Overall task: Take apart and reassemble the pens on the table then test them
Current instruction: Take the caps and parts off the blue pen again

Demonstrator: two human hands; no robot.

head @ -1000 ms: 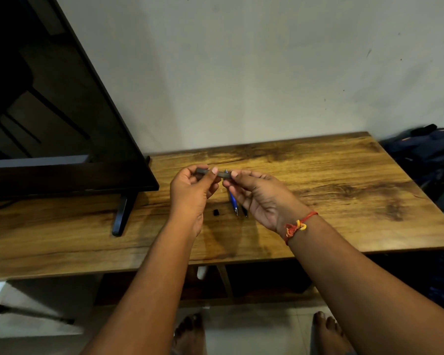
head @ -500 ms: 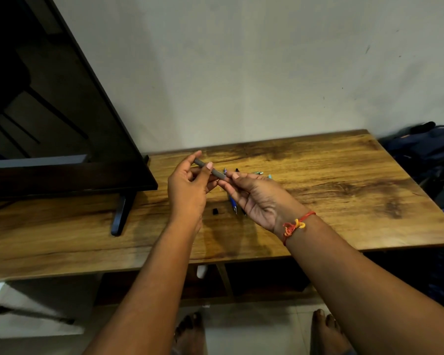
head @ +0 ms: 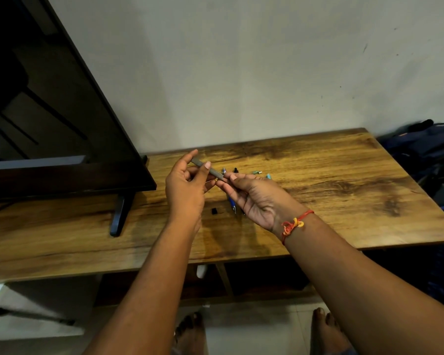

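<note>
A grey pen is held slanted above the wooden table, its far end raised to the left. My left hand pinches its upper part between thumb and fingers. My right hand grips its lower end with the fingertips. Under the hands lie a blue pen, a black pen and a teal pen part, mostly hidden by my right hand. A small black cap piece rests on the table below my left hand.
A large dark TV screen stands at the left on a black foot. A dark blue bag sits off the table's right end. A white wall rises behind the table. Bare feet show on the floor below.
The grey pen has tilted from level to slanted, its left end rising. Both hands have shifted slightly, and the pens behind my right hand have come into sight.
</note>
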